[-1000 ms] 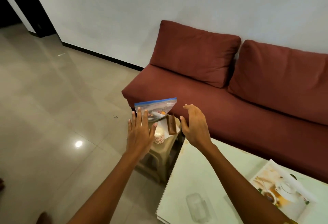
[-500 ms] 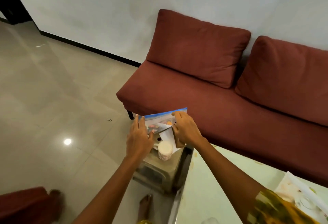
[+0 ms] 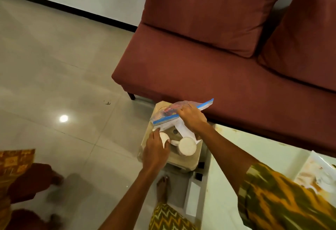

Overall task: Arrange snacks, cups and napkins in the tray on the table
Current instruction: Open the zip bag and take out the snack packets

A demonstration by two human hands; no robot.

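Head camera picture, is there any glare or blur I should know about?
Head view: a round lamp reflection glares on the glossy floor tiles; the tray at the right edge is smeared and soft; the sofa lines bow with wide-angle distortion; the zip bag and cup are fairly sharp.

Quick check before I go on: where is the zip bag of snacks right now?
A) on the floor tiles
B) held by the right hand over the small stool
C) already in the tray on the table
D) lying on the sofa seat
B: the right hand grips the zip bag above the small stool, next to the white cup; the left hand is on a second cup.
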